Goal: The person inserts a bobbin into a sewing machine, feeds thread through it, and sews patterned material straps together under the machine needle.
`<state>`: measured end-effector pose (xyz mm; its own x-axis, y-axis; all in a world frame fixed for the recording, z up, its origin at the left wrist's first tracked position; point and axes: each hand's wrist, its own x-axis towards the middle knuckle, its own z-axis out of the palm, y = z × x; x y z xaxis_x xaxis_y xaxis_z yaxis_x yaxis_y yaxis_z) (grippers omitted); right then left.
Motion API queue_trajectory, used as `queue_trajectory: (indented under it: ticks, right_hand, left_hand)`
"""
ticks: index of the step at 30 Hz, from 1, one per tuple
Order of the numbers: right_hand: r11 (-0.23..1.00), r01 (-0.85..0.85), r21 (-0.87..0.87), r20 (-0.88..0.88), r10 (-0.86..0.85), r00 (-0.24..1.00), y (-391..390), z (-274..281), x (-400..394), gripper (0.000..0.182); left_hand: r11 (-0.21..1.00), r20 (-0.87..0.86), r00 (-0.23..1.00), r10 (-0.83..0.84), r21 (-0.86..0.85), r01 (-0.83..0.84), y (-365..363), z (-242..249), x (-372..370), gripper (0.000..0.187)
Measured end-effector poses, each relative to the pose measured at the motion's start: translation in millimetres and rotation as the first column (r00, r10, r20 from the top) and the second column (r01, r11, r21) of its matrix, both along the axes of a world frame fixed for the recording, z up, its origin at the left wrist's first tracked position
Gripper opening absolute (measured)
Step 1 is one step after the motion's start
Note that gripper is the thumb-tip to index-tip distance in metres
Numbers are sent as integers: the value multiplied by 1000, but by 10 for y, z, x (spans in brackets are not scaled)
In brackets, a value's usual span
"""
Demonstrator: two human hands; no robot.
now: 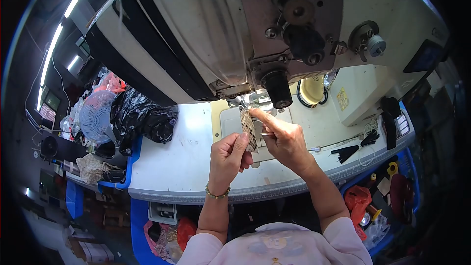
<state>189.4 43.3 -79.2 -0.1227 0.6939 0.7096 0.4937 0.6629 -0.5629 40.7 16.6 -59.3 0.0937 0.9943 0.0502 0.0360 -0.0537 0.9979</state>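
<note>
A narrow strip of snakeskin-patterned material (pixel 248 128) reaches from the needle area of the sewing machine (pixel 206 24) toward the person. My left hand (pixel 229 154) pinches its near end between thumb and fingers. On the right, my right hand (pixel 284 140) has its index finger stretched onto the far end of the strip, close under the machine head. Its other fingers are curled round a small metal tool, of which only a bit shows by the thumb. The needle and presser foot are partly hidden.
The white table (pixel 162 167) carries black strips (pixel 346 153) at the right. A black plastic bag (pixel 142 118) and a basket (pixel 96 116) stand at the left. Blue bins hold a red bag (pixel 358 200), spools and scraps below the right edge; another blue bin (pixel 141 230) is below left.
</note>
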Motion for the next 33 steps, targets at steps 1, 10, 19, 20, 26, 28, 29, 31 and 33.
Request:
queue_trajectory:
  ticks: [1,10,19,20,26,28,29,31,33]
  right_hand:
    - [1000,6,0,0,-6,1000,-2,-5,-1,60]
    - [1000,16,4,5,-16,1000,4,-13,1,60]
    - [999,24,31,16,-25,1000,9,-48,-6,63]
    - [999,23,46,15,-24,1000,9,-51,-5,64]
    - [999,34,27,49,-35,998,-21,-50,-5,67]
    - [999,35,16,52,-35,998,-27,-56,-6,68]
    - [999,34,3,57,-34,998,-29,-60,-6,69]
    - [999,35,1,51,-35,998,-32,-63,-8,69]
    - [999,34,-3,46,-34,998,-36,-67,-9,70]
  left_hand:
    - [1000,-1,1000,-13,7,13,21,3,-2,30]
    - [997,60,995,-79,-12,80,296,61,-31,29]
    - [998,-65,997,-43,38,45,612,46,-76,30]
    - [997,-79,995,-64,25,66,652,64,-91,30]
    - [993,-80,990,-116,31,118,880,46,-188,21]
    - [994,-97,991,-90,54,96,938,-27,-210,19]
    - [989,-239,971,18,148,18,972,-81,-222,15]
    - [967,-364,921,138,250,-46,1030,-156,-239,13]
    - [910,-208,973,-97,378,171,1094,-195,-249,11]
